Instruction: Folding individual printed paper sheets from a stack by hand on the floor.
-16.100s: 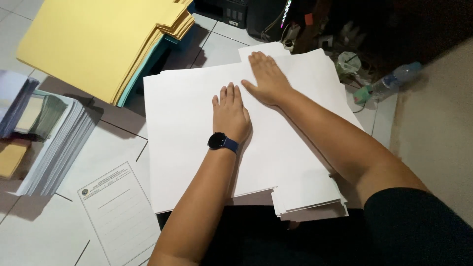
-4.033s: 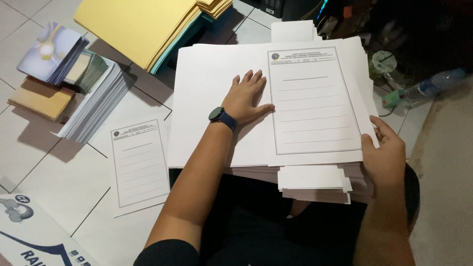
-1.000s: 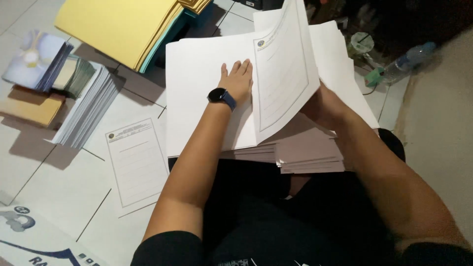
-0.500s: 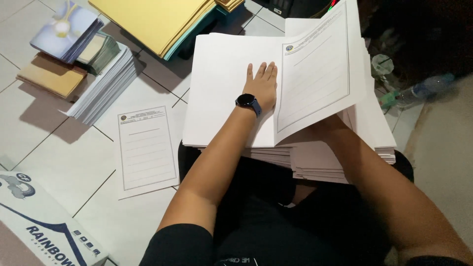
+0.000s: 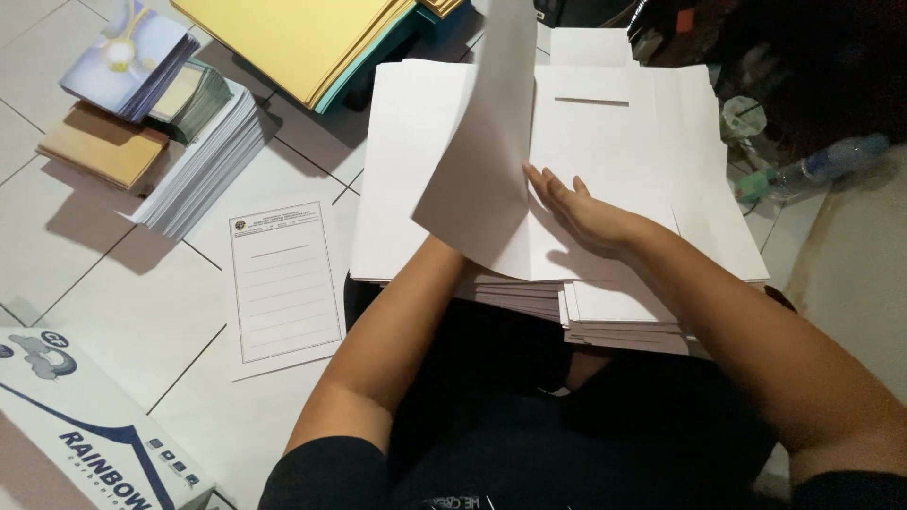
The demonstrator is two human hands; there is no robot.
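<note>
A white cardboard box (image 5: 90, 430) with blue printing is seen at the lower left corner, lying on the tiled floor (image 5: 113, 283). Just beside it a single printed form (image 5: 283, 283), white with ruled lines and a small round emblem at its top corner, lies flat on the tiles. At the upper left a stack of white paper (image 5: 203, 161) is piled, with a brown envelope packet (image 5: 104, 146) and a bluish illustrated booklet (image 5: 132, 52) against it. Yellow folders (image 5: 302, 33) are spread across the top, over a teal one. At the right edge a clear plastic bottle (image 5: 831, 161) lies on the floor among dark clutter.

The floor is of pale square tiles with dark grout; the light is dim toward the upper right.

A large pile of white sheets (image 5: 652, 151) is held on the seated person's lap. The right hand (image 5: 581, 208) is laid flat on the pile, fingers spread and closed on nothing. A lifted sheet (image 5: 482, 161) is raised upright over the pile's middle; the left hand is hidden behind it, so its grip cannot be told.
</note>
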